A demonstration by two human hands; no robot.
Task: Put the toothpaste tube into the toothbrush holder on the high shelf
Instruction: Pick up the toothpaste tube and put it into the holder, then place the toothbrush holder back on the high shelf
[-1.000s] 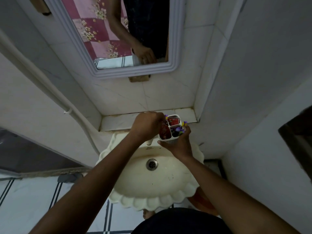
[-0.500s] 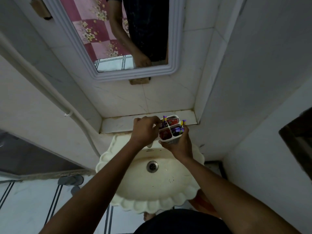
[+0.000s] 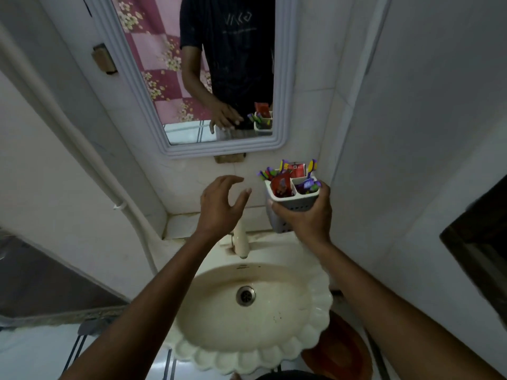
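— Where's the toothpaste tube?
— Standing red in the near-left compartment of the toothbrush holder, among toothbrushes.
— And the holder?
— Gripped around its wall by the right hand, raised above the sink, just below the mirror.
— Left hand?
— Empty, fingers spread, left of the holder, not touching.

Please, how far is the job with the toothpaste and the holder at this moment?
Done, it seems: a red toothpaste tube sits in a compartment of the toothbrush holder, among toothbrushes. In hand: the right hand grips the holder, lifted above the sink; the left hand is open and empty beside it. Left: set the holder on its shelf, which is not clearly visible here.
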